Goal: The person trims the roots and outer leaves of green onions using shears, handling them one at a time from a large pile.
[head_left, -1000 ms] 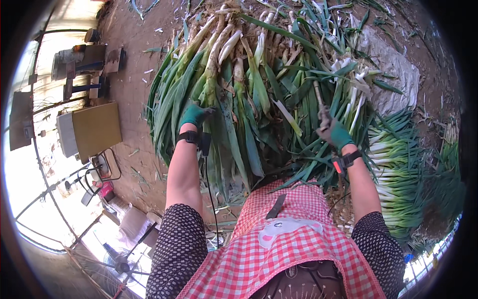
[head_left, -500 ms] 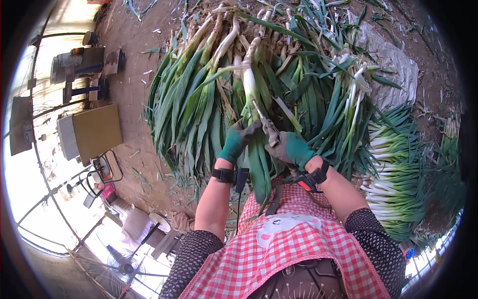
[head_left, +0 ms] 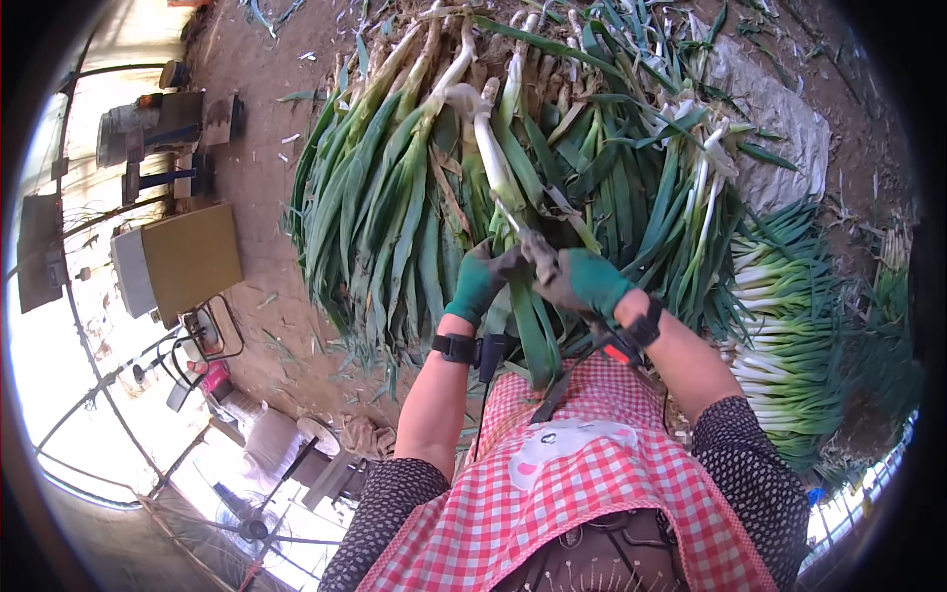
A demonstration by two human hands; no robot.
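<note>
My left hand (head_left: 482,279), in a green glove with a dirty palm, is closed around the green part of a large leek (head_left: 490,151). The leek's white stem points away from me, and its leaves hang down toward my apron. In my right hand (head_left: 582,279), gloved the same way, is a dirt-caked tool with a thin metal nozzle, which looks like an air blow gun (head_left: 536,249). Its tip lies against the leek where white turns green. A pale, loose strip of peel (head_left: 461,96) is beside the root end. Under both hands spreads a big heap of leeks (head_left: 380,217), roots outward.
Cleaned leeks (head_left: 779,335) are stacked in a row on the right. A whitish sheet (head_left: 789,148) lies on the dirt floor behind them. Left stand a tan box (head_left: 192,259), a metal-framed cart (head_left: 209,335) and a fan (head_left: 247,523). Scraps litter the ground.
Both hands have shifted slightly right, and the leek's root end has tipped a little left. A pale strip of peel now stands away from its stem. Both grips stay the same.
</note>
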